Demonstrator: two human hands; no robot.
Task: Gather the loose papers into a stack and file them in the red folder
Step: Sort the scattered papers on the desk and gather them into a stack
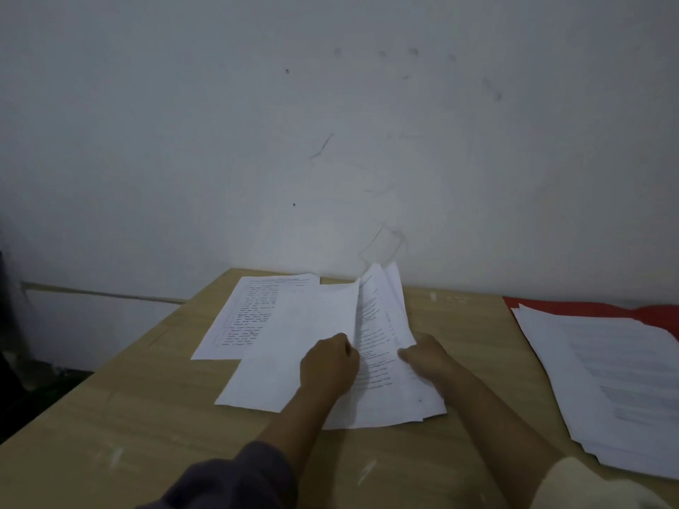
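Grey-white scuffed wall [330,123] behind light wooden table [147,416]. Large stack of white printed papers [606,380] at right, cut off by frame edge, covers most of red folder [588,308]; only far strip shows. Centre: loose white printed sheets [294,325] overlapping, text blurred. Raised bundle of sheets [382,317] pinched at left edge by curled left hand [329,365], gripped at right by right hand [426,358]; fingertips hidden.

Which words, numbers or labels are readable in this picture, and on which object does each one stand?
Nothing can be quoted.
The far-left sheet: black and red print, too blurred.
The lifted sheets: print too blurred.
The stack on the red folder: faint lines, unreadable.
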